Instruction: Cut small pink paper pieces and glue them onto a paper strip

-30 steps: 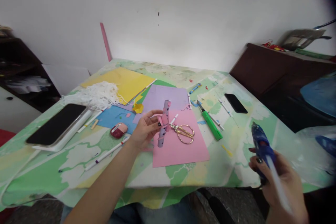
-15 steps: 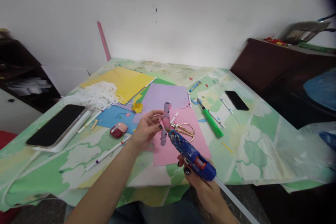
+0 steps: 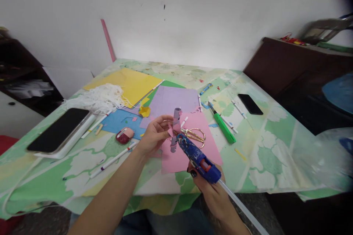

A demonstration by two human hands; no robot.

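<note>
My left hand (image 3: pixel 154 134) is closed on a small purple paper tube (image 3: pixel 176 114) with pink paper pieces (image 3: pixel 173 130) around its middle. The tube stands roughly upright above the pink sheet. In my right hand (image 3: pixel 207 183) is a blue hot glue gun (image 3: pixel 199 159), its nozzle pointing at the pink pieces; whether it touches them I cannot tell. A long translucent glue stick (image 3: pixel 242 207) sticks out of its back. Just behind the gun, gold-handled scissors (image 3: pixel 197 137) lie on the pink sheet (image 3: pixel 205 154).
A green utility knife (image 3: pixel 224 128) and a black phone (image 3: pixel 250 104) lie to the right. On the left are a larger phone (image 3: pixel 59 130), a tangle of white yarn (image 3: pixel 102 97), a dark red case (image 3: pixel 125 135) and several markers. Yellow (image 3: pixel 129 82) and purple (image 3: pixel 175 99) sheets lie farther back.
The glue gun has shifted slightly left and its rear end has swung a little toward the left and up. The paper tube stays in my left hand, moved very slightly right.
</note>
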